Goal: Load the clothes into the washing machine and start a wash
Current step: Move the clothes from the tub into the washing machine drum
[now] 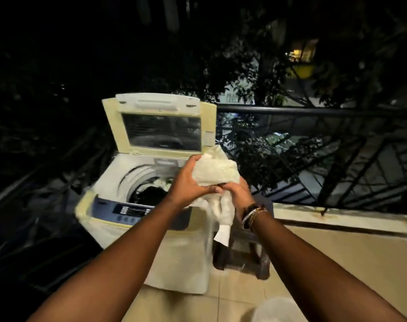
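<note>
loading | both hands (188, 182) (237, 194) grip our white cloth (215, 173) | next: drop it into drum (149, 191)

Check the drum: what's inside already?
In the drum: dark clothes and a pale item behind them. Left hand and the white cloth it grips hide the right side.
</note>
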The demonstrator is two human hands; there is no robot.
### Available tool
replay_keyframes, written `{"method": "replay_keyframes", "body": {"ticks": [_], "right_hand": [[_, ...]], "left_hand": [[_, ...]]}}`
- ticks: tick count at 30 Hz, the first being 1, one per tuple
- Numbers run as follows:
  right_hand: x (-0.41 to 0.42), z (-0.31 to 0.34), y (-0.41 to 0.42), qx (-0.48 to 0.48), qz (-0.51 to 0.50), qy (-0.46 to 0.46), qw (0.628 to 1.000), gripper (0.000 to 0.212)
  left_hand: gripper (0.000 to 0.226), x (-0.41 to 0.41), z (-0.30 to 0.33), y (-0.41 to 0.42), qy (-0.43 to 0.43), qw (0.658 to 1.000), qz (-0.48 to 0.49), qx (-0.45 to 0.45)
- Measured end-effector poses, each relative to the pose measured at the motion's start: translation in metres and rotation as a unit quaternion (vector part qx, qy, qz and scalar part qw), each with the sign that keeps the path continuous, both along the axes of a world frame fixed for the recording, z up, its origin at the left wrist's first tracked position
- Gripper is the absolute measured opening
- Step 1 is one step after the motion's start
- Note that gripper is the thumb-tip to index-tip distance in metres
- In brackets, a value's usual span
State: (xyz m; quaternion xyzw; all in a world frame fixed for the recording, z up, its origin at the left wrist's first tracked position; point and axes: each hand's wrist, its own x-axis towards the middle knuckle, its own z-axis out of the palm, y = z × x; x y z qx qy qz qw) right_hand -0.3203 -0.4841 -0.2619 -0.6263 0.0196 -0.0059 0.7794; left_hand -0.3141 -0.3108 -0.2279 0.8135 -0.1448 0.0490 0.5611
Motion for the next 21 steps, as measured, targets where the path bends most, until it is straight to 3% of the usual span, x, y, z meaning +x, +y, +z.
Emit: {"method": "replay_keyframes", "body": {"ticks": [7,11,18,21], "right_hand": [[0.072,0.029,0.135,-0.195,0.011,-0.105,0.975,0.070],[0.097,0.026,0.186,-0.284,0.006,-0.099,0.954,0.064],[0.132,0.010,0.206,-0.377,-0.005,-0.072,0.923,0.061],[0.152,-0.004,0.203,-0.412,0.013,-0.068,0.909,0.060]], "left_hand": [[0.073,0.049,0.011,0.158,-0.035,0.985,0.072,0.155],[0.075,0.081,-0.003,0.220,-0.019,0.971,0.082,0.223],[0.056,0.136,-0.039,0.242,-0.017,0.963,0.059,0.261],[0.062,0.153,-0.065,0.238,0.011,0.956,0.082,0.280]]}}
